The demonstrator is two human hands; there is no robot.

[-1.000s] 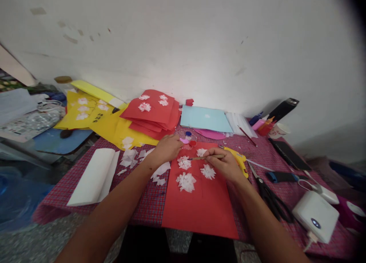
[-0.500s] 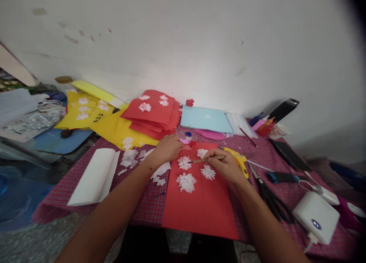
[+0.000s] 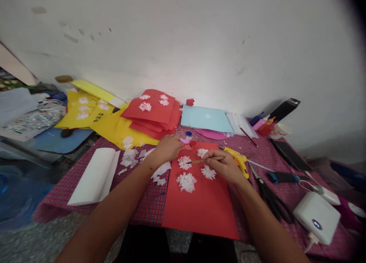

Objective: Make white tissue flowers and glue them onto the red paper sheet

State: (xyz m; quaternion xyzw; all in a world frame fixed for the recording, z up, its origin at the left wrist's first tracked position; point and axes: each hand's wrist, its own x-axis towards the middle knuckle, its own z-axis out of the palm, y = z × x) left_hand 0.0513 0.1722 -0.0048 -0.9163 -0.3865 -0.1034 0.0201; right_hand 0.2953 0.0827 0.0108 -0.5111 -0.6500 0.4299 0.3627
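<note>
My right hand point(image 3: 221, 163) is closed round a thin paintbrush point(image 3: 210, 159), its tip touching a white tissue-paper flower point(image 3: 184, 162) on the red sheet of paper point(image 3: 200, 213). Below that flower is a larger white flower point(image 3: 186, 183), and two smaller ones sit to the right, partly beside my fingers. My left hand point(image 3: 168, 147) is curled at the left edge of a small clear paint palette point(image 3: 189, 141) holding pink, blue and red paint. Its fingertips are partly hidden.
White tissue scraps point(image 3: 130, 158) and a folded white sheet point(image 3: 93, 177) lie left. Red sheets with flowers point(image 3: 154, 110) are stacked behind, beside pale blue paper point(image 3: 206, 118). A yellow glue gun point(image 3: 240, 162), scissors point(image 3: 268, 196) and a white power bank point(image 3: 317, 217) lie right.
Almost nothing differs. The brush tip shifts very slightly on the same flower, and my left hand stays by the palette.
</note>
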